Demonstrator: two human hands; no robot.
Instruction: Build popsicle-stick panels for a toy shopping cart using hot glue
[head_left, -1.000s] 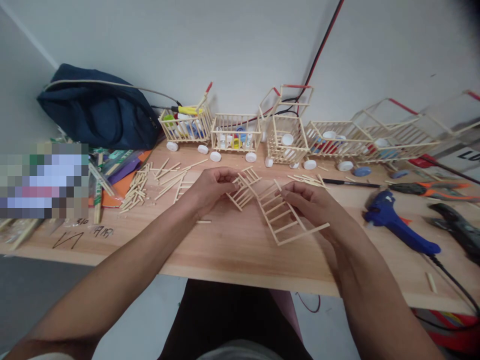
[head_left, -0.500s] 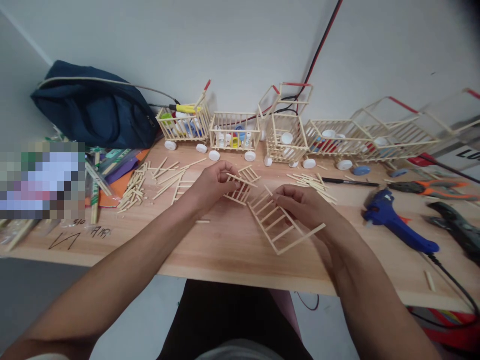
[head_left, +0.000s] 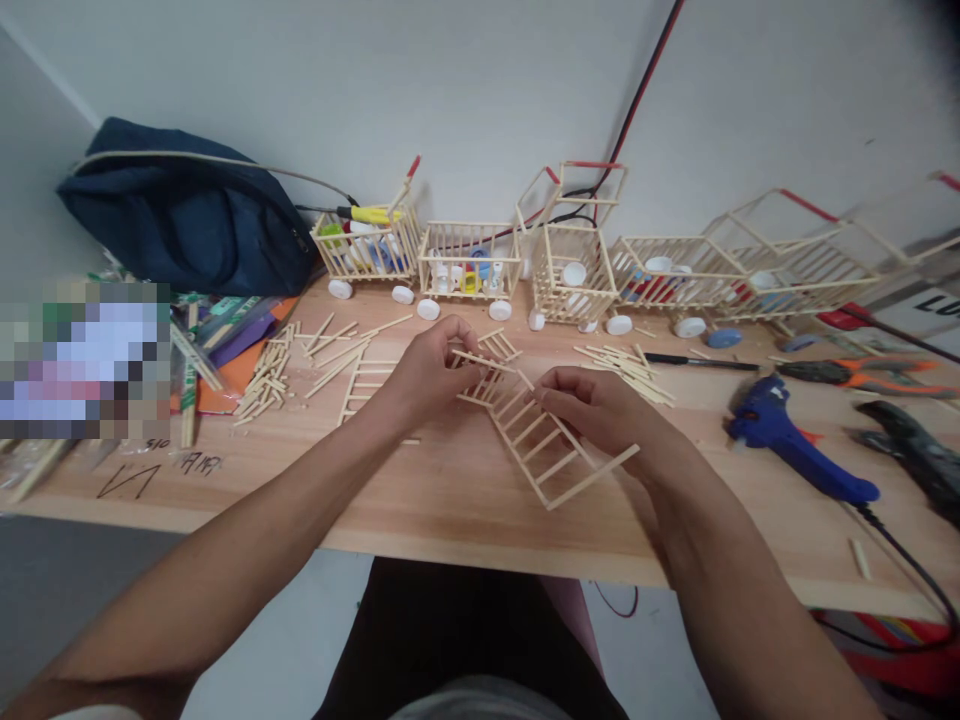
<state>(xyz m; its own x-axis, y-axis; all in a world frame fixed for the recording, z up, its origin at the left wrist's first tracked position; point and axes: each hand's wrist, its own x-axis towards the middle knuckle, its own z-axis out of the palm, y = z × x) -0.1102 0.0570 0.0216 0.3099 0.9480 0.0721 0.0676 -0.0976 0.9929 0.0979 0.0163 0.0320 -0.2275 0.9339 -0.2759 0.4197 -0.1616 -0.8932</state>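
Observation:
My left hand (head_left: pixel 424 372) is closed on a small ladder-like frame of thin wooden sticks (head_left: pixel 484 372), held just above the wooden table (head_left: pixel 450 500). My right hand (head_left: pixel 600 405) pinches a larger stick frame (head_left: pixel 551 450) by its upper edge; its lower end points toward me. The two frames touch where the hands come together at the table's middle.
A row of little stick carts (head_left: pixel 472 262) with bottle-cap wheels lines the wall. Loose sticks (head_left: pixel 270 380) lie left, more sticks (head_left: pixel 622 362) right of the hands. A blue glue gun (head_left: pixel 787 445), orange-handled pliers (head_left: pixel 862 372) and a dark bag (head_left: pixel 187 215) are around.
Both hands have drifted slightly away from me and closer together. The large frame has shifted left until its top corner meets the small frame.

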